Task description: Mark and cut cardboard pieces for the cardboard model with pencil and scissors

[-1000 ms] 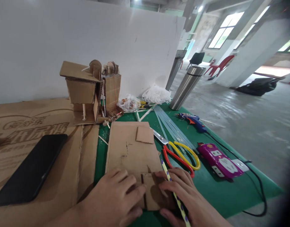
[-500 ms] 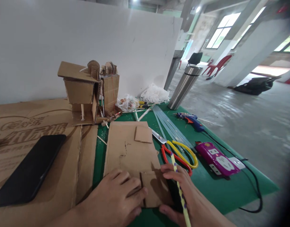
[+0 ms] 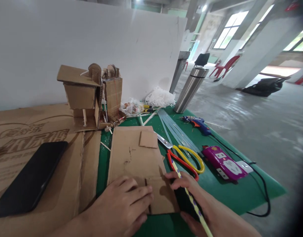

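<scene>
- Cardboard sheet [image 3: 135, 156] lies flat at the lower centre of the head view, plain brown and corrugated, with pencil marks and short cuts near its middle and a slit at its near edge.
- A small cardboard square [image 3: 148, 140] rests on its upper right corner.
- The left hand [image 3: 122, 205] lies palm down, fingers spread flat, pressing the sheet's near edge just left of the slit; it grips nothing.
- The right hand [image 3: 198, 205] is closed around a yellow pencil with purple dots [image 3: 191, 199], its fingertips touching the sheet's right near corner.
- Red and yellow scissors [image 3: 184, 158] lie just right of the sheet, blade pointing toward the upper left.
- Clear glue sticks [image 3: 175, 130] fan out behind the scissors.
- A green mat [image 3: 230, 194] covers the tabletop; a large printed cardboard panel [image 3: 30, 131] covers its left side, with a black phone [image 3: 30, 179] lying on it at the lower left.
- A cardboard model [image 3: 92, 95] stands upright behind the sheet, at the centre left.
- A purple power strip [image 3: 222, 163] and a blue glue gun [image 3: 197, 123] lie at the right of the mat, and a steel flask [image 3: 188, 90] stands at its far edge.
- A white board [image 3: 79, 42] backs the table; the upper right shows a concrete floor, pillars, windows and a red chair [image 3: 223, 67].
</scene>
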The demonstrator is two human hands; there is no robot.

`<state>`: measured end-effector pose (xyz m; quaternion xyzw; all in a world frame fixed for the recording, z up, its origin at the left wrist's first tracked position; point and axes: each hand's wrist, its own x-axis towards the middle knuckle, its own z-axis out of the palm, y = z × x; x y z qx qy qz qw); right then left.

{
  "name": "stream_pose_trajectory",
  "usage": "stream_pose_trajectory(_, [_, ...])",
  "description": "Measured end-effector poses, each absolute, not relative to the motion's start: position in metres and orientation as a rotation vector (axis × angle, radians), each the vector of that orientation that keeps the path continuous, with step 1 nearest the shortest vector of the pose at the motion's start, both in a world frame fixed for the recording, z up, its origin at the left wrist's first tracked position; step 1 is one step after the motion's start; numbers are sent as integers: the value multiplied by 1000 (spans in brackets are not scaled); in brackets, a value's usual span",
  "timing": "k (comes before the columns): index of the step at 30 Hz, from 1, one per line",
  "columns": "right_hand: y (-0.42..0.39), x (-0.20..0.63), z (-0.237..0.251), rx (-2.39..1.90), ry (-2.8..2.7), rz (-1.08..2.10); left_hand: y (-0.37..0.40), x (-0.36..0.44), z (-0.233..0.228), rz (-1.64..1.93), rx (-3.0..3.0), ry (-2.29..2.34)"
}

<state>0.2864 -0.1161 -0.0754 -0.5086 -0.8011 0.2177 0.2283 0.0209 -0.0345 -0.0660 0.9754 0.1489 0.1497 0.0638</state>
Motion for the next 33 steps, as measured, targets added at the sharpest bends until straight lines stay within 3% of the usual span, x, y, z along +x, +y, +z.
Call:
stream_pose_trajectory(11, [-114, 291, -69, -1371, -2160, 693, -36, 36, -61, 345, 3012, 449])
stream_pose_trajectory(19, [-112, 294, -80, -1404, -2123, 677, -40, 43, -69, 518, 3074, 514])
stream_pose_trajectory(24, [-122, 290, -91, -1477, -2121, 475, -40, 45, -71, 481, 3111, 482])
stream_pose_trajectory(29, [-132, 279, -102, -1474, -2129, -14, -42, 48, -77, 555, 3130, 494])
stream_pose_trajectory(33, [-142, 268, -118, -1516, -2142, -202, -44, 49, -79, 627, 3103, 504])
